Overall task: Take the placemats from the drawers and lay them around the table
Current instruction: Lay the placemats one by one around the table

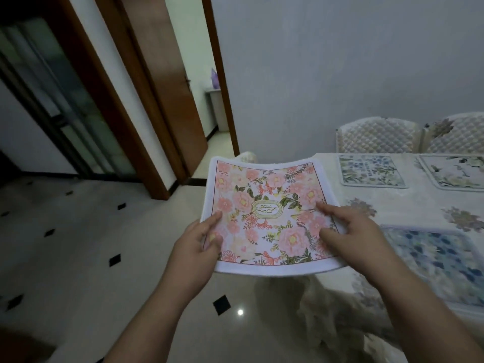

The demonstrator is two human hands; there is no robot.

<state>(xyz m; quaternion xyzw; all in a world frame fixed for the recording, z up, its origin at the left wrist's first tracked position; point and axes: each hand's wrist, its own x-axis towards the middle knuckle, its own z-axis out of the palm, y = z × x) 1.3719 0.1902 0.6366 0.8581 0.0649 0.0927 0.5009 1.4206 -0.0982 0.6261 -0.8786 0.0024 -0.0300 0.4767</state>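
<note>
- Pink floral placemat (pixel 269 216): white border, oval gold emblem at centre; held in the air over the left end of the bench, sagging slightly across its middle, its right edge above the bench top and its left part over the floor.
- Left hand (pixel 199 241): grips the placemat's left edge, thumb and forefinger on the printed face, the other fingers hidden beneath.
- Right hand (pixel 348 226): at the placemat's right edge, fingers spread on the top face; whether any finger curls underneath cannot be told.
- Bench (pixel 408 205): covered with a pale cloth bearing flower motifs.
- Blue floral placemat (pixel 370 170): flat at the far side of the bench.
- White floral placemat (pixel 455 172): flat just beside it, to the right, partly out of frame.
- Blue leaf-print placemat (pixel 440 260): flat at the near side, blurred.
- Two quilted chair backs (pixel 379 137): against the far edge of the bench.
- Tiled floor (pixel 78 244): pale, with small black diamond insets.
</note>
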